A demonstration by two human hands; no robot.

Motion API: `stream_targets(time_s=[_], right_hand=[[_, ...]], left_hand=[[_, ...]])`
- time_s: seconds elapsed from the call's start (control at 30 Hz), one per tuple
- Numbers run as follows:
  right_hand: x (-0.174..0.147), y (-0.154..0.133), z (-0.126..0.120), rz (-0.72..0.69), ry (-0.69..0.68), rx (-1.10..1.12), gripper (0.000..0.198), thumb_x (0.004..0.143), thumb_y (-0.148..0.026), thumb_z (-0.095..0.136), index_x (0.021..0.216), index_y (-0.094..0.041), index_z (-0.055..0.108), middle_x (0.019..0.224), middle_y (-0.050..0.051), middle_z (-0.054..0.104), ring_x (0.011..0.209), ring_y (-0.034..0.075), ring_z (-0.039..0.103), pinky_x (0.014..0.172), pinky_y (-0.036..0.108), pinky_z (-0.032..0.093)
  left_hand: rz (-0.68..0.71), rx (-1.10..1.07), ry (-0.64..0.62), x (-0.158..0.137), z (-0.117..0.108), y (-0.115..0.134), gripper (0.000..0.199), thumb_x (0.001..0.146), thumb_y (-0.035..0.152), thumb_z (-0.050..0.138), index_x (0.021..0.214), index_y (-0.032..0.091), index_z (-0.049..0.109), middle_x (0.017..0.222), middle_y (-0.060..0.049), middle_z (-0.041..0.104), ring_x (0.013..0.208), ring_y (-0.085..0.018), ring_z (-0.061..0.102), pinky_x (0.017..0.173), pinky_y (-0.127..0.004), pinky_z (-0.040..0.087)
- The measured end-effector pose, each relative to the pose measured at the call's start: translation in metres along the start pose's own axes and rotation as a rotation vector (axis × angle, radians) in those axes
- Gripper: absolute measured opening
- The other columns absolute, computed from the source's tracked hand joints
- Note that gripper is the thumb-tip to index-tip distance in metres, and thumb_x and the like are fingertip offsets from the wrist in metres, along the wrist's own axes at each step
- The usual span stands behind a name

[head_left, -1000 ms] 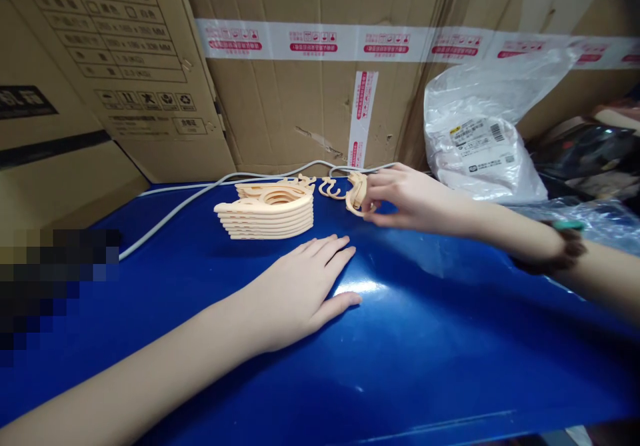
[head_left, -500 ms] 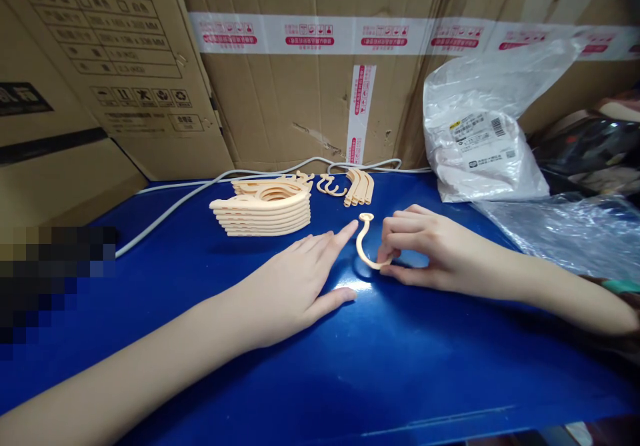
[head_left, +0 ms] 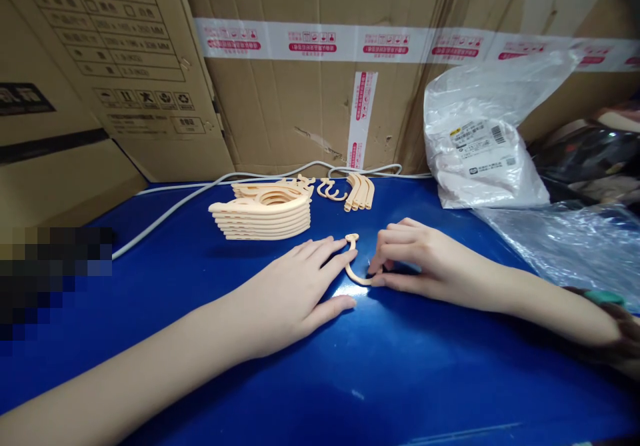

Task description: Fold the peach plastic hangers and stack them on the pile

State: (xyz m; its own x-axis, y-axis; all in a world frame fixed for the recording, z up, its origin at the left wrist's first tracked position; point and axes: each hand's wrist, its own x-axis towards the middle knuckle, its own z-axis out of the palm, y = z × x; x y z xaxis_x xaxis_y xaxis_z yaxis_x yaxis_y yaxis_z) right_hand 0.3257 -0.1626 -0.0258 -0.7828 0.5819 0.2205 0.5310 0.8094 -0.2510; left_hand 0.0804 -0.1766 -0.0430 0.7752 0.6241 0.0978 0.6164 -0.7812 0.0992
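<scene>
A cream plastic hanger hook (head_left: 358, 279) lies low over the blue table (head_left: 320, 386), its curve toward me and its flat-headed end pointing away. Thumb and fingers of my right hand (head_left: 413, 259) pinch the curved end. My left hand (head_left: 300, 286) rests palm down with fingers stretched; its index fingertip touches the hook's stem, and the thumb points right. Beyond my left hand stands a neat stack of cream hanger pieces (head_left: 263, 219). Loose cream hooks (head_left: 333, 191) and several short curved cream tubes (head_left: 360, 193) lie farther back.
Cardboard boxes (head_left: 295, 106) wall off the back and left. A white cable (head_left: 185, 209) runs along the table's rear. At the right stand a white plastic parcel bag (head_left: 485, 146) and a clear plastic sheet (head_left: 575, 239).
My right hand has brought the hook left and nearer to me. My left index finger now meets the hook's stem, where before it was just beside it.
</scene>
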Motion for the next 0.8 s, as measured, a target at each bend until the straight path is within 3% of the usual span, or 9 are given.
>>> stream_targets(time_s=[0.17, 0.23, 0.33, 0.5, 0.7, 0.8], right_hand=[[0.025, 0.03, -0.023, 0.374, 0.15, -0.159, 0.036, 0.093, -0.053, 0.049, 0.088, -0.02, 0.063, 0.079, 0.005, 0.068, 0.069, 0.02, 0.061, 0.061, 0.031, 0.039], [0.043, 0.051, -0.032, 0.557, 0.157, -0.297, 0.048, 0.091, -0.063, 0.044, 0.095, -0.018, 0.061, 0.081, 0.01, 0.069, 0.071, 0.024, 0.063, 0.059, 0.032, 0.038], [0.072, 0.078, -0.037, 0.789, 0.051, -0.339, 0.07, 0.086, -0.076, 0.037, 0.111, -0.014, 0.058, 0.087, 0.016, 0.07, 0.08, 0.031, 0.066, 0.063, 0.036, 0.042], [0.107, 0.094, -0.027, 0.875, -0.025, -0.302, 0.074, 0.081, -0.076, 0.045, 0.112, -0.011, 0.061, 0.074, 0.014, 0.07, 0.078, 0.032, 0.068, 0.068, 0.04, 0.047], [0.113, 0.097, -0.023, 0.818, -0.078, -0.14, 0.041, 0.086, -0.053, 0.054, 0.081, -0.015, 0.069, 0.065, 0.011, 0.068, 0.058, 0.023, 0.064, 0.058, 0.035, 0.048], [0.111, 0.102, -0.027, 0.79, -0.045, -0.079, 0.036, 0.088, -0.045, 0.053, 0.08, -0.014, 0.069, 0.064, 0.011, 0.067, 0.053, 0.019, 0.06, 0.051, 0.031, 0.046]], left_hand=[[-0.012, -0.006, -0.007, -0.001, -0.002, 0.001, 0.06, 0.101, 0.05, 0.036, 0.148, 0.012, 0.038, 0.154, -0.017, 0.037, 0.141, -0.034, 0.036, 0.113, -0.052, 0.034], [-0.011, -0.015, 0.001, -0.001, -0.002, 0.001, 0.06, 0.101, 0.05, 0.036, 0.148, 0.013, 0.039, 0.154, -0.016, 0.038, 0.141, -0.033, 0.037, 0.114, -0.051, 0.034], [-0.011, -0.032, 0.007, -0.001, -0.003, 0.001, 0.059, 0.1, 0.05, 0.039, 0.147, 0.014, 0.039, 0.154, -0.015, 0.038, 0.141, -0.032, 0.037, 0.114, -0.05, 0.034], [-0.022, -0.021, -0.03, 0.001, -0.005, 0.002, 0.061, 0.1, 0.05, 0.038, 0.149, 0.014, 0.036, 0.156, -0.014, 0.035, 0.142, -0.032, 0.036, 0.114, -0.049, 0.034], [-0.026, -0.017, -0.024, 0.0, -0.003, 0.002, 0.061, 0.1, 0.051, 0.038, 0.149, 0.014, 0.036, 0.156, -0.013, 0.036, 0.142, -0.032, 0.036, 0.114, -0.048, 0.033], [-0.02, -0.02, -0.006, -0.001, -0.002, 0.001, 0.061, 0.1, 0.051, 0.038, 0.149, 0.014, 0.036, 0.155, -0.013, 0.037, 0.141, -0.032, 0.037, 0.114, -0.048, 0.034]])
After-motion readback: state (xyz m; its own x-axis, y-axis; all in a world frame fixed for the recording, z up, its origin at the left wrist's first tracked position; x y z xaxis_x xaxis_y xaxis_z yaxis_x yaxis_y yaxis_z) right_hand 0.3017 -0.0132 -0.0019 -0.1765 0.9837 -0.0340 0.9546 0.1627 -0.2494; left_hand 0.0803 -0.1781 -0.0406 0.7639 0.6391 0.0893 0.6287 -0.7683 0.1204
